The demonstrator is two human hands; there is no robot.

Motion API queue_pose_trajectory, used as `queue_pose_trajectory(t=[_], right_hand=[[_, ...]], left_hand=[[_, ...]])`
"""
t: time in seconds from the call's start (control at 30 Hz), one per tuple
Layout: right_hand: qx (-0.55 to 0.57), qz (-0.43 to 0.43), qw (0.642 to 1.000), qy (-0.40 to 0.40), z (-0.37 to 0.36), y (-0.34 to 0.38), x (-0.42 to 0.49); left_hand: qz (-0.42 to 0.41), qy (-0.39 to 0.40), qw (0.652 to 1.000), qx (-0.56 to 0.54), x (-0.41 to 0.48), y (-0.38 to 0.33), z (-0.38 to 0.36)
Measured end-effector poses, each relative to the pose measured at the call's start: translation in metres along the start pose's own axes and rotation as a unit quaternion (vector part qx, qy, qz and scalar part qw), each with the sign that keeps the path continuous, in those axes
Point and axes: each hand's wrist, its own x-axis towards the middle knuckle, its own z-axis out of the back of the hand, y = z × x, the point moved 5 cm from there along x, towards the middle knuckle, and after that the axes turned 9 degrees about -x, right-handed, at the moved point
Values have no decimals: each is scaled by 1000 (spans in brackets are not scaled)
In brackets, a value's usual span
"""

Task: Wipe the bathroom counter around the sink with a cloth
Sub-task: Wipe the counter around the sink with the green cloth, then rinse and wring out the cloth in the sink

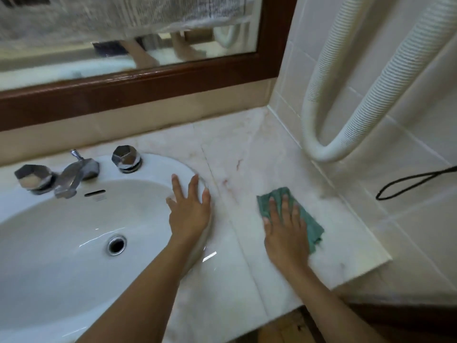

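A green cloth (312, 225) lies flat on the pale marble counter (249, 154) to the right of the white sink (61, 219). My right hand (285, 229) presses down on the cloth with straight, spread fingers; the cloth shows beyond the fingertips and on the hand's right side. My left hand (189, 210) rests flat on the sink's right rim, fingers straight and spread, holding nothing.
A chrome faucet (74, 175) with two faceted knobs stands at the back of the sink. A wood-framed mirror (148, 78) runs along the back wall. A white ribbed hose (351, 120) loops down the tiled right wall, beside a black cord (405, 184). The counter ends just right of the cloth.
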Motion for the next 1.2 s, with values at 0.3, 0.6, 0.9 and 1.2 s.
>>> queue_pose_trajectory(t=[0.3,0.6,0.9,1.2], right_hand=[[55,106,991,57,0,128,-145],[406,11,889,212,25,202,-243],[683,-69,417,596,88,269,-255],[424,201,614,635,162,309,-186]], left_hand=[[-123,-9,985,121,-130,83,66],[-237,-34,970,40,-244,198,136],[-396,-28,900,178,-240,166,220],[-466,-50,835,289,-165,87,272]])
